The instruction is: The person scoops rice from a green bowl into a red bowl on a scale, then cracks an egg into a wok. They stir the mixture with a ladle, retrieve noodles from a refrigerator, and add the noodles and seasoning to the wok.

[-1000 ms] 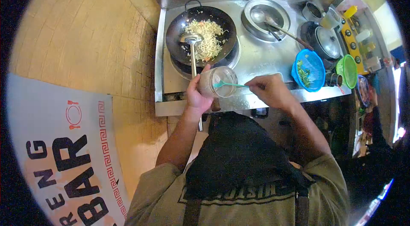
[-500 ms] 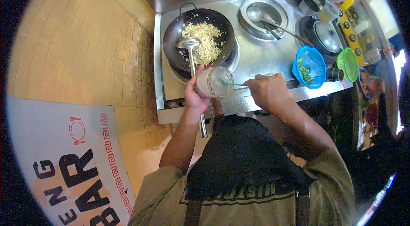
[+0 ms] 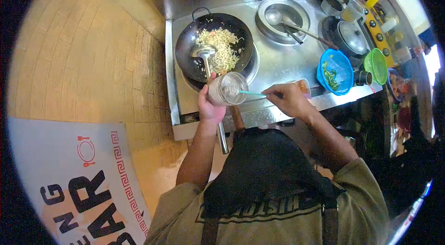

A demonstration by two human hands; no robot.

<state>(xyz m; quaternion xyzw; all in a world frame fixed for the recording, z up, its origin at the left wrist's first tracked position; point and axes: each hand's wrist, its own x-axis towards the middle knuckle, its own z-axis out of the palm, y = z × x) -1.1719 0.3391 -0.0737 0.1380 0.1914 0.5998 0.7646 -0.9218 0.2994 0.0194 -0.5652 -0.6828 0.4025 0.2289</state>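
Observation:
My left hand (image 3: 211, 106) is wrapped round a clear jar (image 3: 221, 91), tilted with its mouth toward the right; whitish contents show inside. Between the fingertips of my right hand (image 3: 289, 100) is a thin teal spoon (image 3: 252, 93), its far end inside the jar's mouth. Just beyond the jar sits a dark wok (image 3: 185, 46) holding noodles (image 3: 221, 50). A metal wok spatula (image 3: 204, 52) rests in the wok, its handle running down behind the jar and my left hand. The wok's wooden handle (image 3: 237, 117) points toward me.
Right of the wok, a metal basin (image 3: 262, 22) holds ladles (image 3: 273, 16). A blue basket (image 3: 343, 62) with green leaves, a green basket (image 3: 379, 66), a lidded pot (image 3: 352, 36) and a small tub (image 3: 303, 86) stand farther right. A printed banner (image 3: 99, 147) hangs at left.
My right hand has drawn slightly left and down, with the spoon still in the jar. More of the small tub behind it shows. The left hand keeps hold of the jar.

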